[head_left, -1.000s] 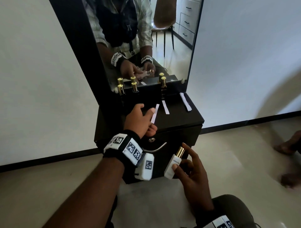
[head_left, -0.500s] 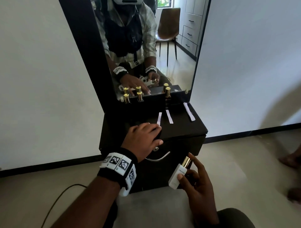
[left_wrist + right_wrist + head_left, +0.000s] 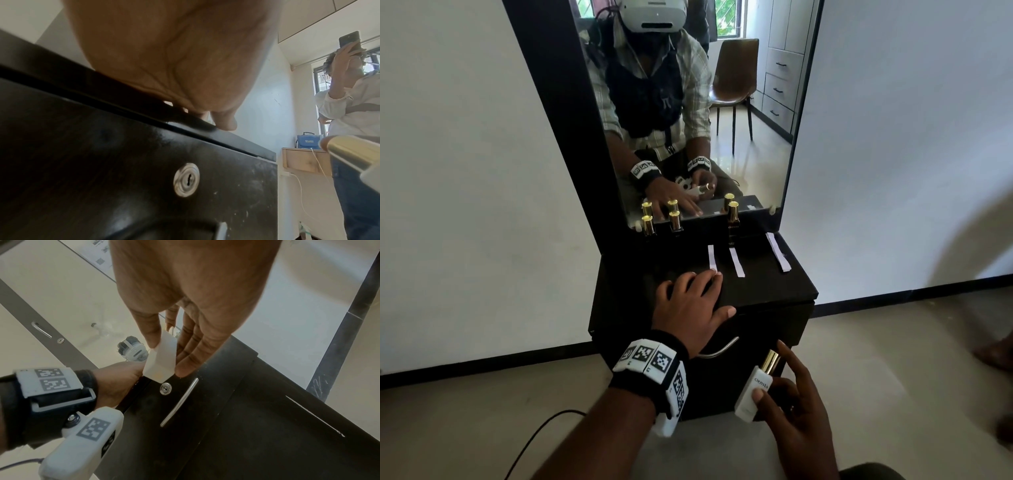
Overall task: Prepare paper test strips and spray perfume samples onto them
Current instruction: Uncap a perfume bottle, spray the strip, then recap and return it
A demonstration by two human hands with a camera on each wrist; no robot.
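— Left hand [image 3: 690, 301]?
— Flat on the black cabinet top [image 3: 767, 284], fingers spread, tips at the nearest paper strip [image 3: 711, 257].
— Right hand [image 3: 796, 407]?
— Pinching the white perfume bottle [image 3: 755, 390], before the drawer.

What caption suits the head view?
Left hand flat on black cabinet top; right hand holding white gold-capped perfume bottle.

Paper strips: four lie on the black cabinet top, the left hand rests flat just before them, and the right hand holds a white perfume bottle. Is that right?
Not quite: the head view shows three strips on the cabinet top, not four. The rest holds: the left hand rests flat just before them, and the right hand holds the white bottle.
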